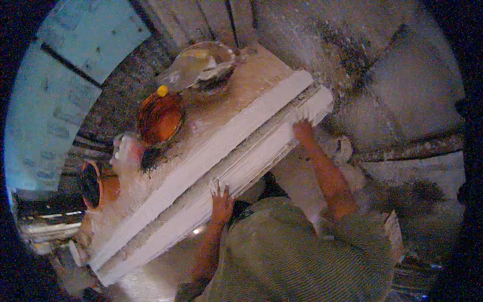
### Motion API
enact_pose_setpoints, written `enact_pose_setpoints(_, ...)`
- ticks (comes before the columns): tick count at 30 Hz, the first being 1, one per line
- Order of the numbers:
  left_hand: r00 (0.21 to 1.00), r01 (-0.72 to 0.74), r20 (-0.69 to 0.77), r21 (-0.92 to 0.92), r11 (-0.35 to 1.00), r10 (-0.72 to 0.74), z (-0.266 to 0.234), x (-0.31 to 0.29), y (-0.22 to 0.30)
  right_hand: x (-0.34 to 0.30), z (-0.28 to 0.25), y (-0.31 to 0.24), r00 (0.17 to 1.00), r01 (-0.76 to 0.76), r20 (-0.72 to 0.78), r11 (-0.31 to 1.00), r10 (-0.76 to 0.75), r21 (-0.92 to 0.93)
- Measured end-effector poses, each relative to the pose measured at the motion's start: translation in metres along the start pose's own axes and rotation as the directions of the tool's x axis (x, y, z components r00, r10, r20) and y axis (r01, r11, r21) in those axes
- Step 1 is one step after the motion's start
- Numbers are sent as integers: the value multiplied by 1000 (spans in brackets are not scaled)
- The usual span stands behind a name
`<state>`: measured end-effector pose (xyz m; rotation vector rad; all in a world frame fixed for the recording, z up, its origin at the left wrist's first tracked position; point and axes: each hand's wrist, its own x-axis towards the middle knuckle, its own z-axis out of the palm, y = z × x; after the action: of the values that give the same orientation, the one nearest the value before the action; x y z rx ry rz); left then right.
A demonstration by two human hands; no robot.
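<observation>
Two long white plaster-like mouldings lie side by side diagonally across a worktable. The near moulding (251, 158) has ribbed lines along its side, and a dark gap parts it from the flatter far moulding (201, 146). My left hand (221, 202) rests on the near moulding around its middle, fingers spread and whitened at the tips. Toward the far right end of that piece, my right hand (304, 128) lies over its edge with white-coated fingers apart. Both thumbs are hard to make out. No tool shows in either hand.
Behind the mouldings on the brown tabletop (269, 63) stand an orange-brown bucket (166, 123), a wide basin (216, 83) with a clear bottle (176, 75) with a yellow cap, and another orange container (108, 189). A pinkish-white item (128, 151) sits between the containers.
</observation>
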<state>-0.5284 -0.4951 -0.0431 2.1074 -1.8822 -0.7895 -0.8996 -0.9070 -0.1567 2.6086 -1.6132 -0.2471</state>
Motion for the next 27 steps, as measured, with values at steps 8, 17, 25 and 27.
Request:
enact_pose_setpoints(8,998,-50,-31,-162,986,45,13,69,92,-40,60,78,860,-495,90,778,503,387)
enact_pose_setpoints(17,980,-195,54,35,980,193,10,120,110,-95,-13,-37,918,-269,56,513,393,815)
enact_pose_setpoints(25,953,-293,99,43,955,288,-5,147,120,-85,-47,-27,978,-210,184,388,103,897)
enact_pose_setpoints(27,947,-317,77,52,947,313,-7,150,121,-83,-42,-22,970,-241,237,393,59,887)
